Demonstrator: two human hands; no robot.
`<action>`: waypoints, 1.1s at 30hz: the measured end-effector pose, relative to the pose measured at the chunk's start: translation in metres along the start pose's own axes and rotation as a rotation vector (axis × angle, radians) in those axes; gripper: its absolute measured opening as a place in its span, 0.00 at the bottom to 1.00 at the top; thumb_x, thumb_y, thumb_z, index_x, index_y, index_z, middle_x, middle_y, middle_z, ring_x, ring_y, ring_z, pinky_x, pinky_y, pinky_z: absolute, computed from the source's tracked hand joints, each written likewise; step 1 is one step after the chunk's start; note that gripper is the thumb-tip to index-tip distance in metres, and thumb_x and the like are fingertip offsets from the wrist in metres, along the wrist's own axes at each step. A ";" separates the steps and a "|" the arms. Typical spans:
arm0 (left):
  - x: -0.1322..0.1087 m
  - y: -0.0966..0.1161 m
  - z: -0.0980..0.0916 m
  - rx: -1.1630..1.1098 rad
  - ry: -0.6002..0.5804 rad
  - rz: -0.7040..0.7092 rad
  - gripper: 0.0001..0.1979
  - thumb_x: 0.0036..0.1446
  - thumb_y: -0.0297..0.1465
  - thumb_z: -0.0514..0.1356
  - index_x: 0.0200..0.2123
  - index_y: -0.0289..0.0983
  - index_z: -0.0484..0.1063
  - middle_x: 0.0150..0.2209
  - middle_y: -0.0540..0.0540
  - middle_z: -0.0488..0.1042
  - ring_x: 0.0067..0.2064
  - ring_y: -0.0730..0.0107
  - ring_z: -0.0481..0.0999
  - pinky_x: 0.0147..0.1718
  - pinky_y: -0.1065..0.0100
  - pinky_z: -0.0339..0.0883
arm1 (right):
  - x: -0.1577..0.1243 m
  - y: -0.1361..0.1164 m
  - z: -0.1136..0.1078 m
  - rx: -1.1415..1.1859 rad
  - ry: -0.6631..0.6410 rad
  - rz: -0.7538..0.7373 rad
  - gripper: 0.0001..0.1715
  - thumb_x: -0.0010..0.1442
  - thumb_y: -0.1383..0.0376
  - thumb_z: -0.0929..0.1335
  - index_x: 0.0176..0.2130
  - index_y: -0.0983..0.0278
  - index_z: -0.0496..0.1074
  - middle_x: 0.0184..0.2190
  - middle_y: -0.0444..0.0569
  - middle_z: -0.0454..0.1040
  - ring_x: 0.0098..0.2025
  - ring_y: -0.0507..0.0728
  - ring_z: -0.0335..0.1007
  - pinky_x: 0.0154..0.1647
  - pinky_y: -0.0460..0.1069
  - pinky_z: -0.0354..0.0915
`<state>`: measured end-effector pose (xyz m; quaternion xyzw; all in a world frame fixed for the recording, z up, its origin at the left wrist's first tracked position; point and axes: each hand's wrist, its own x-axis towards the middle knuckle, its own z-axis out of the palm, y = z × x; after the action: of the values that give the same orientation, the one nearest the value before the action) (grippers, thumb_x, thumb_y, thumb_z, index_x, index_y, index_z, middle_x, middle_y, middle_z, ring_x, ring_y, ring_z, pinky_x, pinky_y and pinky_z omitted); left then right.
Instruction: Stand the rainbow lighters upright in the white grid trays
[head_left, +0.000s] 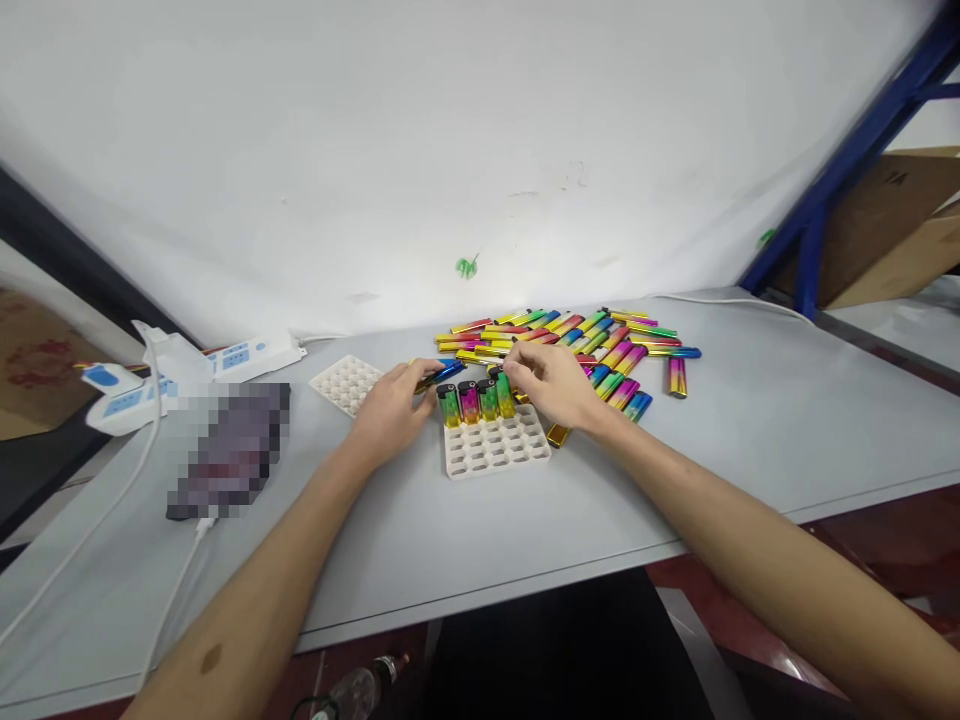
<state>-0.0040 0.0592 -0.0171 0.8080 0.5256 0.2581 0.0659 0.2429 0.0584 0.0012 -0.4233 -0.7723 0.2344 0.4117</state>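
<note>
A white tray (496, 446) with rows of holes lies on the table between my hands. Several shiny lighters with black tops stand upright in its far row, among them a pink one (469, 402). At the right end of that row is a green-and-yellow lighter (505, 398), whose top my right hand (553, 384) pinches. Left of the tray, my left hand (391, 408) has its fingers closed around a blue lighter (445, 373); how many it holds is partly hidden. Beyond the right hand spreads a pile of multicoloured lighters (619, 355).
A second white holed tray (346, 383) lies left of my left hand. Power strips (255, 354) and white cables are at the back left, near a pixelated dark object (236, 450). A white wall (480, 160) rises behind the table. One lighter (677, 378) lies apart at right.
</note>
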 end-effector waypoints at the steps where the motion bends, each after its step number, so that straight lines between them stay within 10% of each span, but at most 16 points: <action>1: 0.000 0.000 0.000 0.003 -0.002 -0.001 0.18 0.60 0.29 0.52 0.53 0.40 0.68 0.50 0.42 0.76 0.51 0.56 0.76 0.53 0.54 0.69 | 0.000 0.000 0.000 0.009 -0.003 0.001 0.11 0.60 0.64 0.63 0.26 0.62 0.64 0.23 0.42 0.69 0.26 0.52 0.61 0.29 0.48 0.55; 20: 0.003 0.011 0.005 -0.090 0.018 0.043 0.23 0.57 0.21 0.49 0.54 0.42 0.67 0.53 0.46 0.77 0.57 0.60 0.74 0.56 0.57 0.66 | 0.014 0.021 0.009 0.228 -0.022 0.048 0.15 0.62 0.59 0.70 0.47 0.61 0.78 0.42 0.50 0.80 0.40 0.57 0.74 0.43 0.53 0.67; 25: 0.004 0.013 0.008 -0.079 0.019 0.074 0.25 0.54 0.19 0.50 0.53 0.42 0.70 0.52 0.46 0.76 0.57 0.59 0.74 0.57 0.57 0.67 | 0.017 0.019 0.013 0.274 -0.031 -0.006 0.11 0.56 0.60 0.74 0.39 0.62 0.80 0.40 0.50 0.80 0.42 0.58 0.73 0.44 0.54 0.67; 33: 0.008 -0.005 0.013 0.105 -0.031 0.026 0.32 0.57 0.21 0.50 0.66 0.34 0.60 0.66 0.39 0.65 0.67 0.53 0.61 0.66 0.50 0.56 | 0.017 0.016 0.006 0.668 0.236 0.260 0.13 0.63 0.55 0.67 0.36 0.58 0.61 0.26 0.40 0.73 0.27 0.52 0.69 0.32 0.49 0.68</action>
<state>0.0004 0.0705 -0.0273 0.8210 0.5268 0.2184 0.0282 0.2401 0.0812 -0.0065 -0.3843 -0.5404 0.4731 0.5800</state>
